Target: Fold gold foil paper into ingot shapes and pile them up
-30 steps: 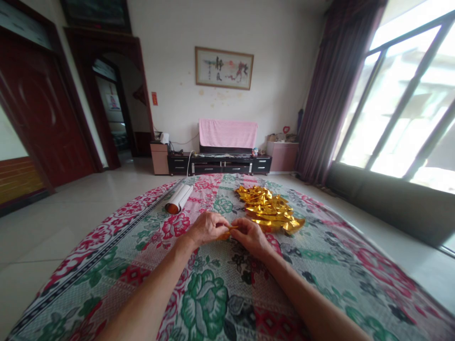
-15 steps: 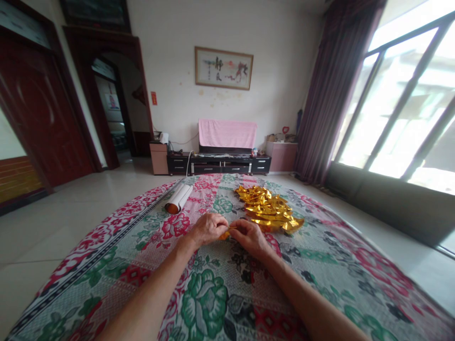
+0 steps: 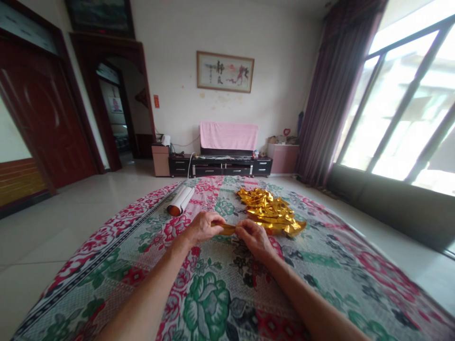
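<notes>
A small strip of gold foil [image 3: 227, 229] is stretched between my two hands, just above the patterned tablecloth. My left hand [image 3: 205, 227] pinches its left end between thumb and fingers. At the right end, the fingertips of my right hand [image 3: 251, 235] are pressed together on the foil. Beyond my right hand lies a pile of folded, shiny gold foil pieces [image 3: 272, 210]. Past my left hand, a white roll [image 3: 181, 199] with an orange-brown inside rests on the cloth.
The round table [image 3: 206, 303] has a red, green and grey floral cloth. Behind it stand a low black cabinet [image 3: 222, 166] and a screen under a pink cloth [image 3: 229, 135]. A purple curtain [image 3: 323, 99] and large windows are on the right, doors on the left.
My hands have moved slightly apart, and more of the gold foil strip shows between them. The whole view has shifted a little. The pile and the roll lie as before.
</notes>
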`<state>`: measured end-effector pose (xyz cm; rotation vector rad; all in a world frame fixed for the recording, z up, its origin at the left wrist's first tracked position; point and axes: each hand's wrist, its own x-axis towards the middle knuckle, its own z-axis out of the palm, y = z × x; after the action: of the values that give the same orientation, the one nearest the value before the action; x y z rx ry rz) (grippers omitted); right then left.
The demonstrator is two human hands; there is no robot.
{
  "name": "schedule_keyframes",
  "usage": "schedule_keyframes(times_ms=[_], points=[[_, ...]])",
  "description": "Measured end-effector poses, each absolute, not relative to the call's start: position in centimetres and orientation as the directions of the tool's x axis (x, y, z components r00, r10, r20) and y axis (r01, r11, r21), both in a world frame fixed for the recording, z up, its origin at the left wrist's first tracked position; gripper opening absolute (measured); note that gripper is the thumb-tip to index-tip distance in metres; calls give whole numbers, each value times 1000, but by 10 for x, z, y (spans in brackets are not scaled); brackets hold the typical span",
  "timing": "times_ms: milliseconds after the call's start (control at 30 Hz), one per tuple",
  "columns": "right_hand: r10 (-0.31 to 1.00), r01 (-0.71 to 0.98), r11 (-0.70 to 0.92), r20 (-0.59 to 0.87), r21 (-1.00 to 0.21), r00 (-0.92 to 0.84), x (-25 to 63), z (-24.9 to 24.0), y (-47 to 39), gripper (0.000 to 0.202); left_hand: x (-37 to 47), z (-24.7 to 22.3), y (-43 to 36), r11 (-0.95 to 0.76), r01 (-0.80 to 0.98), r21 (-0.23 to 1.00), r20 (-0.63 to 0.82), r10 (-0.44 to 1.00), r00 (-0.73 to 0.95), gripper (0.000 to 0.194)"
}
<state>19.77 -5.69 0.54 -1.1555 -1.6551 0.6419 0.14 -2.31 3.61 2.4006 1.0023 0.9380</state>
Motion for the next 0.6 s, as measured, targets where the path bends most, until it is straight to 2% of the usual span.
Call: schedule_keyframes(times_ms=[233, 600], points=[[926, 296, 374, 370, -879, -72, 196, 6, -58, 22, 2, 34, -21, -668, 463, 583, 436, 737, 516, 24], [928, 252, 373, 361, -893, -93, 197, 1, -56, 23, 0, 32, -19, -634, 455, 625, 393, 759, 519, 22]])
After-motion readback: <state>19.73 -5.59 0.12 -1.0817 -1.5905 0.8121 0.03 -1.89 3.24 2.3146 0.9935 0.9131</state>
